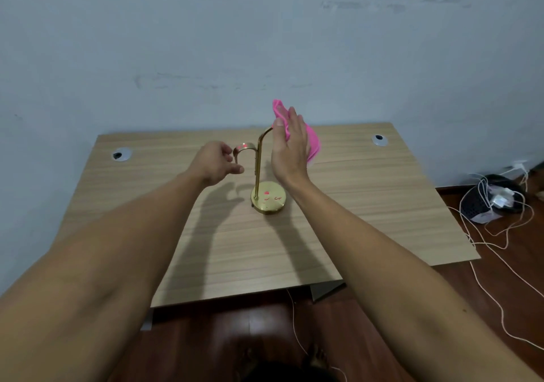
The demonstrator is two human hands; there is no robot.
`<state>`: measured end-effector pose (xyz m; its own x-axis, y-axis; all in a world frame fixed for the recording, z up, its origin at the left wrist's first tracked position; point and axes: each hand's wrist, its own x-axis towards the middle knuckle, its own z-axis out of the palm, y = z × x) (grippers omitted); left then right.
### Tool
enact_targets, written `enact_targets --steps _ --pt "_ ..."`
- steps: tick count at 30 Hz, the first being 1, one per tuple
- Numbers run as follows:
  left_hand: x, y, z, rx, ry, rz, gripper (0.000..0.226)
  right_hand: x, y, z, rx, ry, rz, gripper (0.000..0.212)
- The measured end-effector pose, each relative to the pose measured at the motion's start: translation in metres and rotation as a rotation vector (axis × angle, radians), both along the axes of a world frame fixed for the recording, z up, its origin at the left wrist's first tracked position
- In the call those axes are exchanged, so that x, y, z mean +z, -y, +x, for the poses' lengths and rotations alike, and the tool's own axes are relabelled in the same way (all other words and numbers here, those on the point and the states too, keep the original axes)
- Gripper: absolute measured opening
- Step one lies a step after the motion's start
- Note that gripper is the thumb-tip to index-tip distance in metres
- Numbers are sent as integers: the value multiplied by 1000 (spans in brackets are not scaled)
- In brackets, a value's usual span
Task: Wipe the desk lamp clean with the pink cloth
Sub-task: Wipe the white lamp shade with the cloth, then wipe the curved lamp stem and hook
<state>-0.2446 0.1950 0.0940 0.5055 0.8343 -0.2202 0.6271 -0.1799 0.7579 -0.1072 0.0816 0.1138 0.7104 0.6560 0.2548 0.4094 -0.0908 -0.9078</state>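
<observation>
- While the gold desk lamp (259, 172) stands near the middle of the worktop (368, 205), well back from the near edge, its curved arm is met by a hand from each side.
- The left hand (216, 162) is kept half-curled, fingers apart, just beside the drooping end of the arc; whether the metal is actually touched cannot be told. It seems placed there to steady the light frame.
- The pink cloth (312, 140) is pressed under the flat palm of the right hand (290, 149), fingers together, against the top of the upright stem where it bends, so that the polished curve can be rubbed.
- A thin brass-coloured tube, a round glossy base carrying pink marks, a soft crumpled cloth and a matt wood-grain top are seen.
- Smears on the base are judged not yet wiped.
</observation>
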Motion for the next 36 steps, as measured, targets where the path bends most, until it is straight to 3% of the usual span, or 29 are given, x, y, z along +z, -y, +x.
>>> enact_targets --steps 3,6,8,12,20,22,26,32,34,36 --pt "-8 6 3 51 117 -47 21 -12 2 -3 80 385 -117 51" --pt "-10 7 7 81 162 5 11 -26 6 4 161 754 -188 50" --pt "-10 5 10 77 157 8 13 -27 7 10 133 716 -162 51" --pt "-9 2 11 85 157 -32 16 -9 3 21 -34 324 -37 46" --pt "-14 6 10 110 148 -20 14 -36 22 20 267 912 -163 56" --pt "-13 6 11 108 144 -10 12 -36 22 23 238 868 -112 55" --pt "-14 7 12 112 135 10 7 -28 15 18 29 567 -101 56" --pt "-15 7 12 103 135 52 9 -47 22 12 271 997 -125 55" --pt "-16 6 13 99 123 70 9 -49 26 12 272 952 -113 54" --pt "-16 5 12 96 110 84 8 -42 25 12 176 742 -83 56"
